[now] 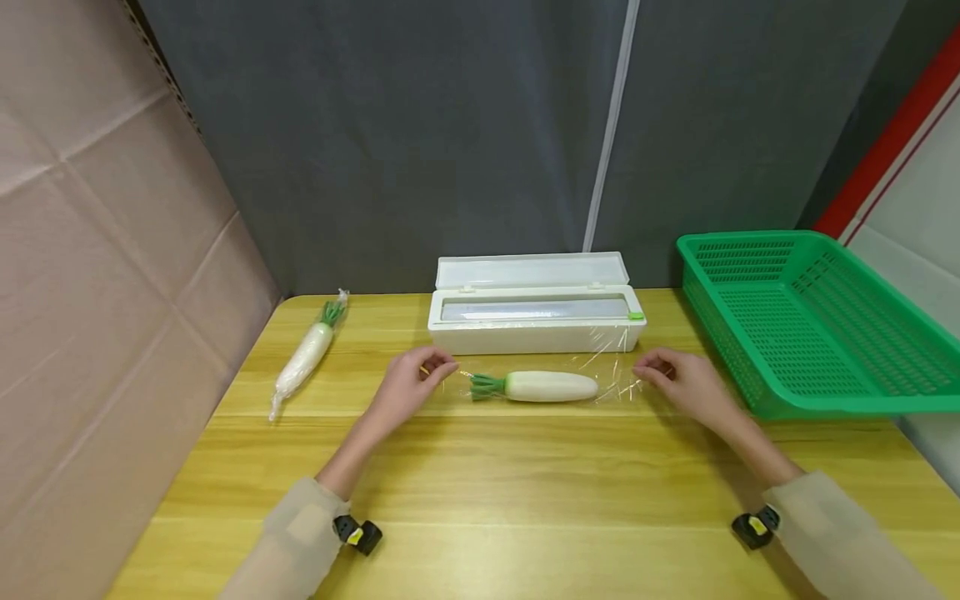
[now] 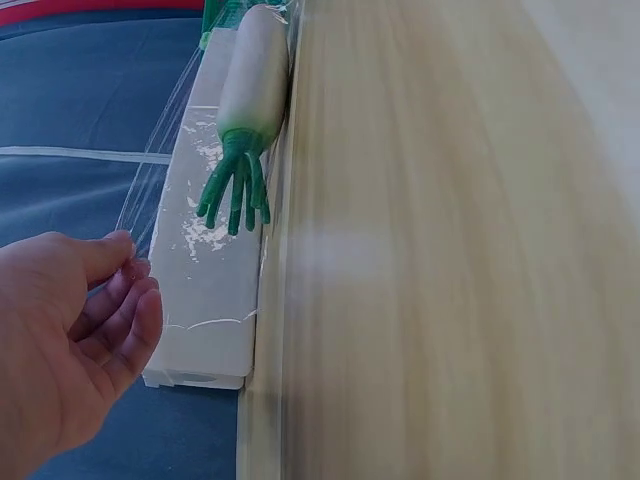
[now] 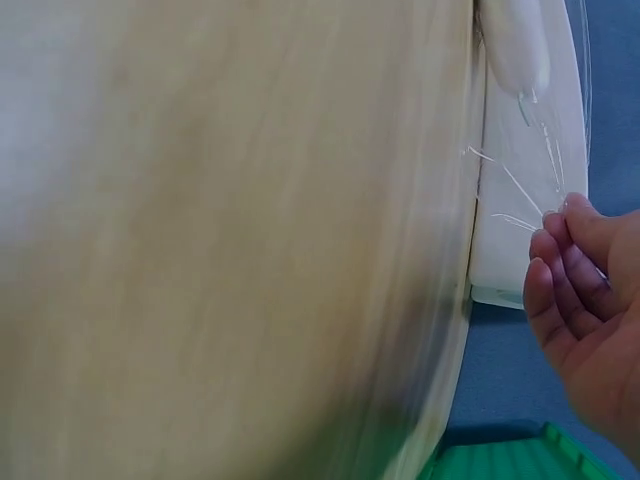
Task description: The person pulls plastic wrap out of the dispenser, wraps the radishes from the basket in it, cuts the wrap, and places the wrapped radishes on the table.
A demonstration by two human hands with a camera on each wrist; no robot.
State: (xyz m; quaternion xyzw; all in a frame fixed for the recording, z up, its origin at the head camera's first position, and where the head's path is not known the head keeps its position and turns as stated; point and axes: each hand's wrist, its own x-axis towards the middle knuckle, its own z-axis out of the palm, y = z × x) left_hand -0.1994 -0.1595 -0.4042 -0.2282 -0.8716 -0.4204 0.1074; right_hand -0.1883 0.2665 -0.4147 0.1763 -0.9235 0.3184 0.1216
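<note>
A white radish (image 1: 551, 386) with green stalks lies crosswise, the stalks pointing left, with clear plastic wrap (image 1: 611, 375) around it. My left hand (image 1: 411, 385) pinches the wrap beyond the stalks, between thumb and fingertips. Beyond the root tip, my right hand (image 1: 686, 385) pinches the other end of the wrap. In both wrist views the film is drawn into thin creases at the fingertips. Just behind the radish stands a white wrap dispenser box (image 1: 536, 337), its clear lid (image 1: 532, 271) raised. Some creased film also shows on the box's front right.
A second radish (image 1: 306, 360), wrapped in film with twisted ends, lies at the table's left. At the right stands a green plastic basket (image 1: 772, 367) with slotted walls. A dark grey cloth wall (image 1: 390, 150) rises behind the wooden table (image 1: 510, 500).
</note>
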